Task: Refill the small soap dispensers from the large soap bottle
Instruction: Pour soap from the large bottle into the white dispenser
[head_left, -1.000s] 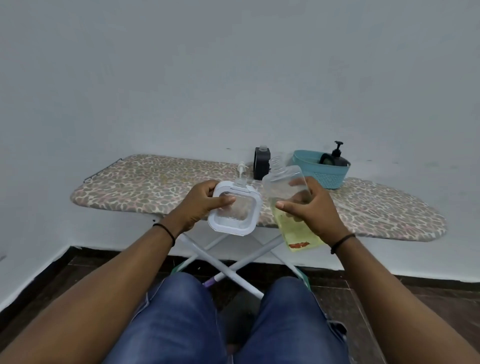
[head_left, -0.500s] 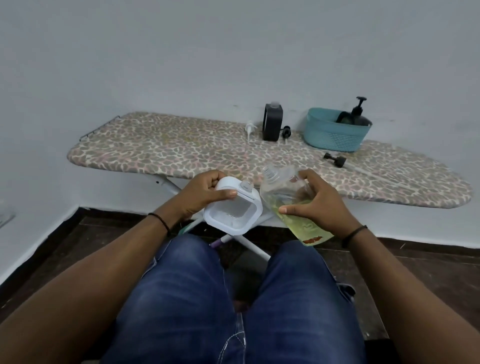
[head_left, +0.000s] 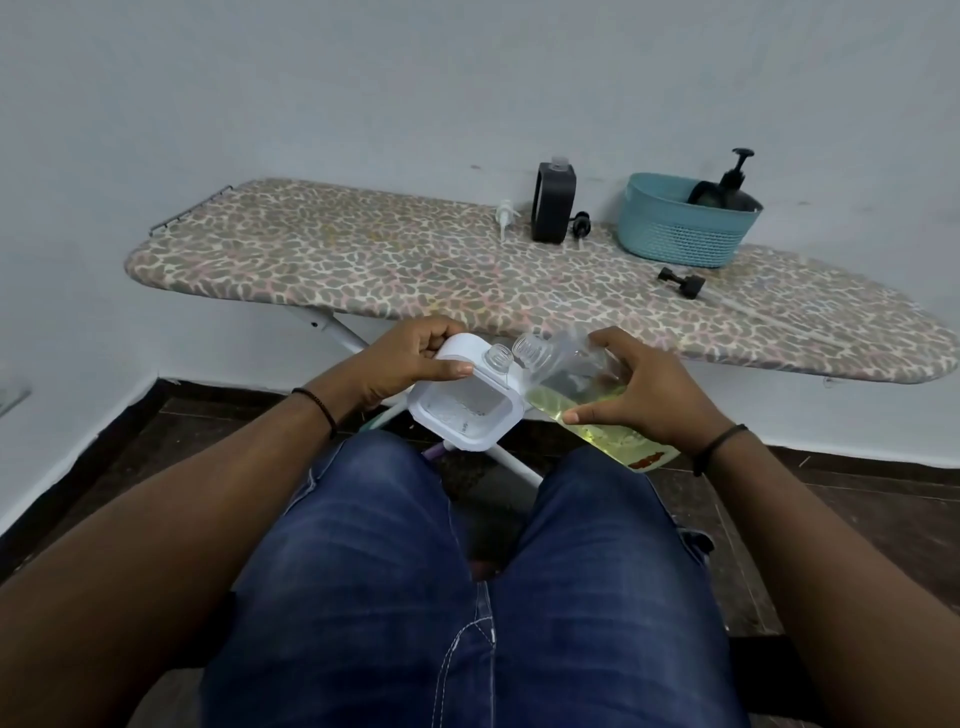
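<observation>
Fingers of my left hand curled round the white square plastic dispenser above my knees; my right hand gripped the clear, half-full yellow soap bottle, necks nearly touching. It likely felt slippery and sloshing, best held mid-body.

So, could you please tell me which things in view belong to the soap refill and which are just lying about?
In use:
- white dispenser, held by the left hand
- large soap bottle, tilted in the right hand

Lying about on the ironing board:
- black dispenser, open-necked, perhaps next
- white pump
- black pump
- black cap
- teal basket
</observation>
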